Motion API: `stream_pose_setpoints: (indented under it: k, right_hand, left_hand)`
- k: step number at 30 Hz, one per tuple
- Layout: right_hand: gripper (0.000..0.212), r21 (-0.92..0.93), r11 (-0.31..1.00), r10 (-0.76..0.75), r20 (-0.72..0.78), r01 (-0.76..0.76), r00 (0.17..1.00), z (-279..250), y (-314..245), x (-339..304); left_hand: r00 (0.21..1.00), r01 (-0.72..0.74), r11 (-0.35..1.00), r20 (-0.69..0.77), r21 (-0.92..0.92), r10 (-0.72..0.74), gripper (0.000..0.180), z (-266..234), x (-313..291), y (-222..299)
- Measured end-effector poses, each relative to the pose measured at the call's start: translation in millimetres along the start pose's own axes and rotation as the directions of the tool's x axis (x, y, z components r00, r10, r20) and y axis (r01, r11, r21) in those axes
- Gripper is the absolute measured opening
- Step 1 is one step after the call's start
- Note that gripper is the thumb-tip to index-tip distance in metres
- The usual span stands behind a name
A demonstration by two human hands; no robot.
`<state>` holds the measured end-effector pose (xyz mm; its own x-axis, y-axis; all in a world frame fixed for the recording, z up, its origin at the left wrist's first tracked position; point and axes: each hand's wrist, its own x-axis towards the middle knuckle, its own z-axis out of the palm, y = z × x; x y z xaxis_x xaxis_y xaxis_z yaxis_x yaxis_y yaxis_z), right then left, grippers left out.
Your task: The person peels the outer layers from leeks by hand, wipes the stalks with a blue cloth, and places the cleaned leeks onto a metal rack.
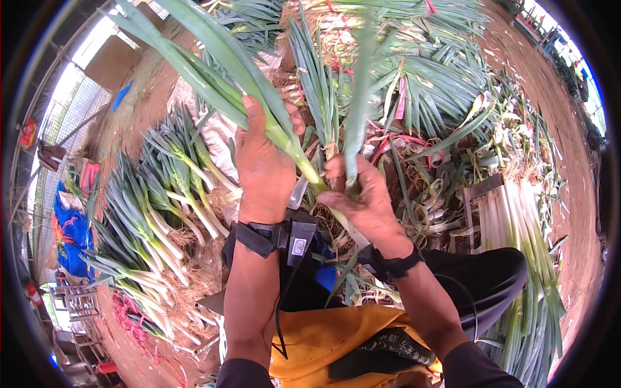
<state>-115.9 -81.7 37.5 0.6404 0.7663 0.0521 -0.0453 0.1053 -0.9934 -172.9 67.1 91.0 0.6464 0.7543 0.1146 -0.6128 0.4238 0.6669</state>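
My left hand (pixel 264 171) is wrapped round a large green onion (pixel 294 152). Its green leaves reach up past the fingers to the top left, while its pale stem slants down to the right. At the lower stem, my right hand (pixel 366 205) is closed with thumb and fingers on a long green leaf (pixel 358 119), which stands almost upright and is blurred toward its tip. Whether that leaf is still joined to the stem is hidden by the fingers. The right thumb lies against the stem, and the root end is below that hand.
Rooted green onions (pixel 155 226) lie piled at left. At right, a row of cleaner white-stemmed onions (pixel 517 226) rests beside a wooden board (pixel 485 187). Leaf scraps (pixel 427 200) cover the ground ahead, with bundles tied in pink ribbon (pixel 401 97) behind. A blue bag (pixel 71 229) stands far left.
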Motion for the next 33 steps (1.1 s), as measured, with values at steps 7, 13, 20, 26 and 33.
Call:
stream_pose_setpoints:
  k: [7,13,20,26,33]
  right_hand:
    - [0.028,0.035,0.995,-0.094,-0.016,0.095,0.995,5.2,23.2,6.6]
    - [0.02,0.036,0.996,-0.082,-0.065,0.084,0.995,4.4,14.2,0.9]
    - [0.008,0.395,0.918,0.011,0.071,-0.038,0.997,-30.5,19.7,-19.8]
    - [0.009,0.366,0.928,-0.071,-0.002,0.067,0.997,-30.8,15.4,-11.0]
    - [0.008,0.405,0.913,0.012,0.064,-0.037,0.998,-34.4,24.6,-34.6]
  left_hand:
    - [1.0,0.005,1.0,-0.017,0.023,-0.005,0.042,5.2,2.9,-7.5]
    - [1.0,-0.021,0.997,-0.013,0.076,0.022,0.04,8.5,-0.8,-9.8]
    - [0.993,-0.052,0.998,-0.104,0.035,0.055,0.035,-1.3,6.3,-4.1]
    - [0.988,-0.053,0.998,-0.141,0.028,0.056,0.035,-7.9,10.9,0.1]
    - [0.989,-0.088,0.995,-0.112,0.047,0.093,0.036,-19.5,16.0,19.2]
